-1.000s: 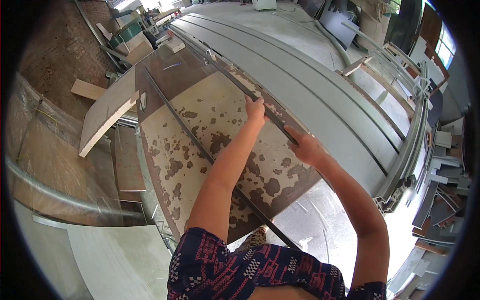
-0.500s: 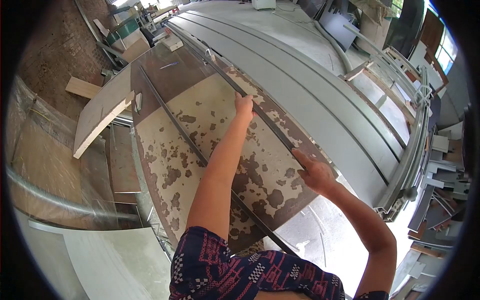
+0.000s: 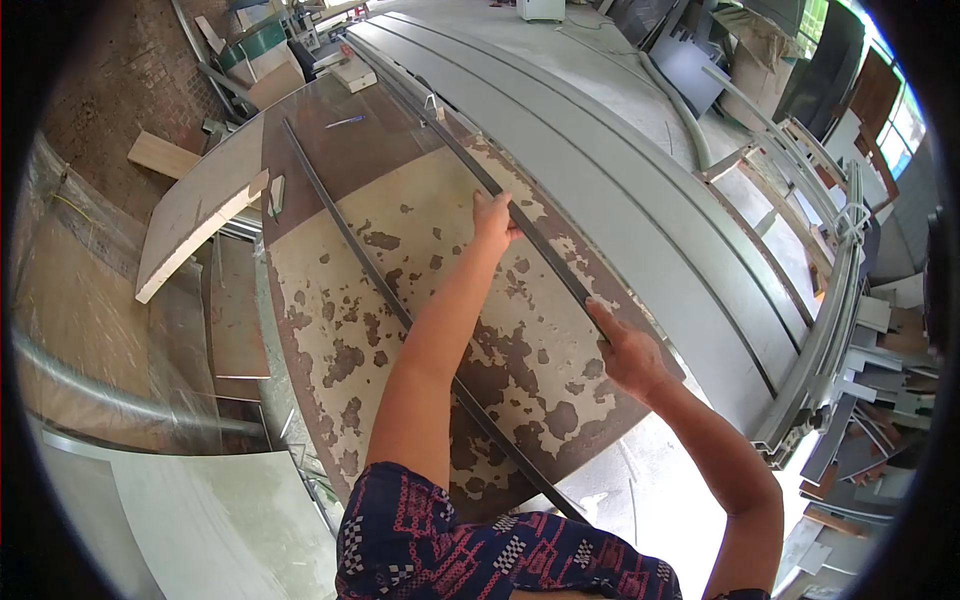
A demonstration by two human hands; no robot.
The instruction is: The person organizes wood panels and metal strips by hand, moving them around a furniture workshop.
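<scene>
A long, narrow dark strip runs lengthwise near the right edge of a worn, patchy brown-and-cream table. Partway along it, my left hand is closed on the strip, thumb and fingers at its sides. My right hand grips its near end, with the index finger laid forward along it. Left of my hands, a second dark strip lies on the table and passes beneath my left forearm, which hides part of it.
Grey panels with long grooves extend beside the table's right edge. A blue pen and a pale block lie at the far end. A thick board leans at the left. Metal rails stand at the right.
The camera view has shifted slightly. Both hands keep hold of the same strip, with hardly any movement along the table.
</scene>
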